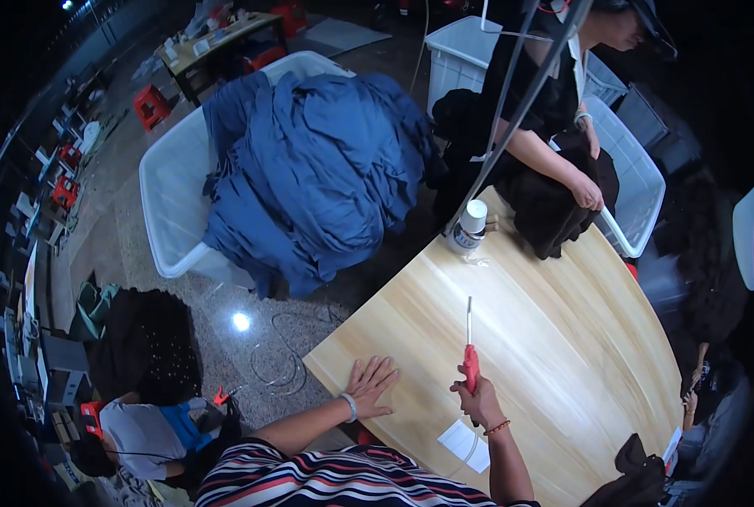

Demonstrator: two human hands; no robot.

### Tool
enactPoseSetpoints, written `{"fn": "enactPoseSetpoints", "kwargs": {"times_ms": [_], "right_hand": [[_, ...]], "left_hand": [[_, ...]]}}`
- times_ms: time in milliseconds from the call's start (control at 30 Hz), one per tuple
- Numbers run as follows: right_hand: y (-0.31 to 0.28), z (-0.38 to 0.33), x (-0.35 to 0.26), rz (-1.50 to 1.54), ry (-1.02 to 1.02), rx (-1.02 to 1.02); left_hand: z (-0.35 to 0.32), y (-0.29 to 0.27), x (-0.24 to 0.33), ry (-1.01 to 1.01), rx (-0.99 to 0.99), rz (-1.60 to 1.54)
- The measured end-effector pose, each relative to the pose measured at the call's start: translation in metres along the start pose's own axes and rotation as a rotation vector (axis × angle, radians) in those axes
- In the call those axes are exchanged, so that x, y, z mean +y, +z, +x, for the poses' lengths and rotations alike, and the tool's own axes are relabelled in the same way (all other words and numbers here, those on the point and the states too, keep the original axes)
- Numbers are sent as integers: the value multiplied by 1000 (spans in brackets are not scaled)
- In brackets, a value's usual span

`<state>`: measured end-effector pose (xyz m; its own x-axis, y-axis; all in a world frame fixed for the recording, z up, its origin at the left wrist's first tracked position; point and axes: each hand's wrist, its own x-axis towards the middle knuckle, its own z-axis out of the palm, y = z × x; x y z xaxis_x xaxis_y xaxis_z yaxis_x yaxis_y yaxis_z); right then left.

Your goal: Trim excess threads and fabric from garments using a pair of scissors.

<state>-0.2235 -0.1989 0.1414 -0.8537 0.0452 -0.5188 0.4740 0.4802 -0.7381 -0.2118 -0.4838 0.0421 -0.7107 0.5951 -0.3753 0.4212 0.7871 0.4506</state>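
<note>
My left hand (pixel 372 387) lies flat on the wooden tabletop (pixel 554 338) near its left corner, fingers spread, holding nothing. In my right hand (pixel 480 402) is a red air blow gun (pixel 471 363), its thin metal nozzle pointing away from me over the table. A pale hose runs down from its grip. Beneath my right wrist a white sheet of paper (pixel 464 445) lies on the wood. Toward the far corner stands a container with a white cap (pixel 473 218). Across the table, another person's hands hold a dark brown cloth (pixel 554 194) over the edge.
A white bin (pixel 174 194) overflows with blue cloth (pixel 318 169) beyond the table's left edge. Another white bin (pixel 639 194) stands beside the co-worker. Slanting poles rise by the far corner. A clear hose loops on the floor. Dark cloth (pixel 639 473) lies at the near right corner.
</note>
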Motion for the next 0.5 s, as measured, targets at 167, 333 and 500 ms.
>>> {"fn": "enactPoseSetpoints", "kwargs": {"times_ms": [167, 333, 500], "right_hand": [[-9, 14, -35, -79, -76, -81], [-1, 37, -55, -25, -170, -32], [39, 68, -39, -236, -54, 77]], "left_hand": [[2, -14, -2, -72, -64, 61], [14, -37, -67, -282, 462, -675], [22, -119, -216, -967, 1229, -1124]]}}
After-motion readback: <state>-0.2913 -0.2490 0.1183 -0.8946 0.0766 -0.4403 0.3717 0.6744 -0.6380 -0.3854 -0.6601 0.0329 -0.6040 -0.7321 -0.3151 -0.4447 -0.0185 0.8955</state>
